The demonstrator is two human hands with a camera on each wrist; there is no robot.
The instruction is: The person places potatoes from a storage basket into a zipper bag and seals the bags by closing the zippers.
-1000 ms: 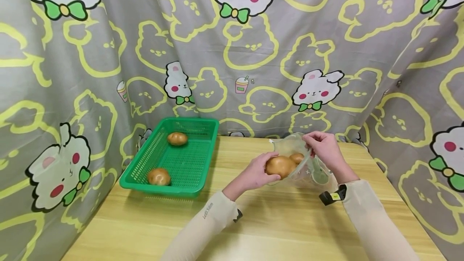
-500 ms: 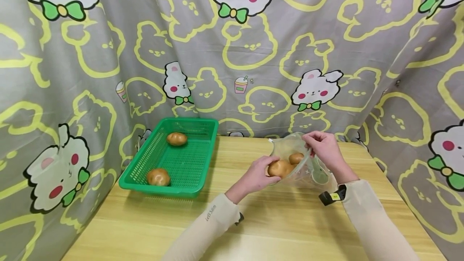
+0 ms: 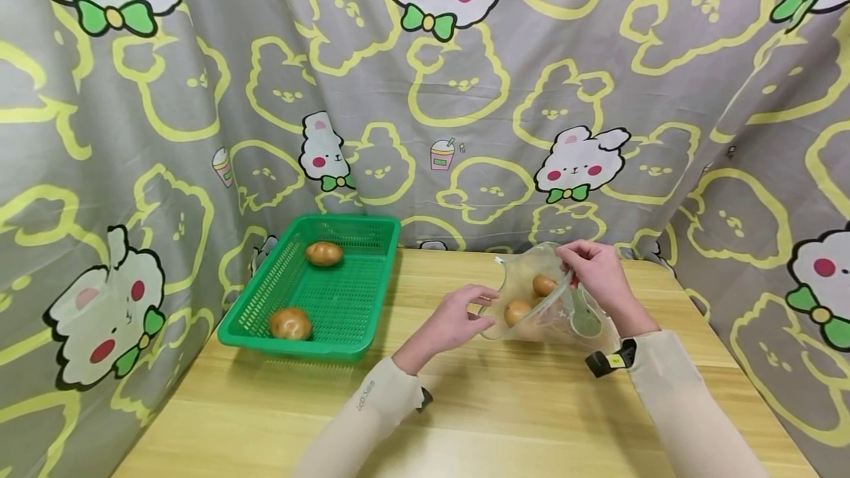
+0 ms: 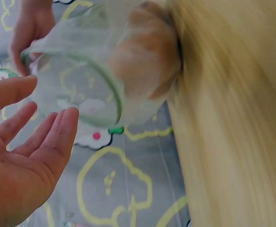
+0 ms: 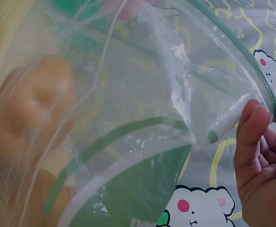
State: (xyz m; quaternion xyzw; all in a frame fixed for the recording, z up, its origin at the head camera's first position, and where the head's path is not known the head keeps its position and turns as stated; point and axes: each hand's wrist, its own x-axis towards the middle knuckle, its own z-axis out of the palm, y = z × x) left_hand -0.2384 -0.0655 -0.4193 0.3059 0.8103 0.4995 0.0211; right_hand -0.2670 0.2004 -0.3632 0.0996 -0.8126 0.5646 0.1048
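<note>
My right hand [image 3: 594,271] pinches the rim of a clear plastic zip bag [image 5: 142,90] with a green-edged mouth. Two brown potatoes show inside it: one potato [image 3: 518,311] near the mouth and another potato [image 3: 544,285] behind it. The mouth gapes toward my left hand [image 3: 460,319], which is beside it with fingers spread and nothing in them. In the left wrist view the left fingertips [image 4: 69,118] stand before the bag's mouth. Seen from the right wrist, thumb and forefinger squeeze the bag's edge, and a potato [image 5: 31,111] shows blurred through the plastic.
A green plastic basket [image 3: 381,293] stands on the left of the wooden table [image 3: 451,419]. In it lie a potato [image 3: 325,254] at the back and a potato [image 3: 291,324] at the front. A patterned grey curtain [image 3: 372,57] surrounds the table on three sides.
My left hand has let go of a potato inside the bag and drawn back left, out of the mouth. The potato has settled deeper in. My right hand has kept its pinch on the rim.
</note>
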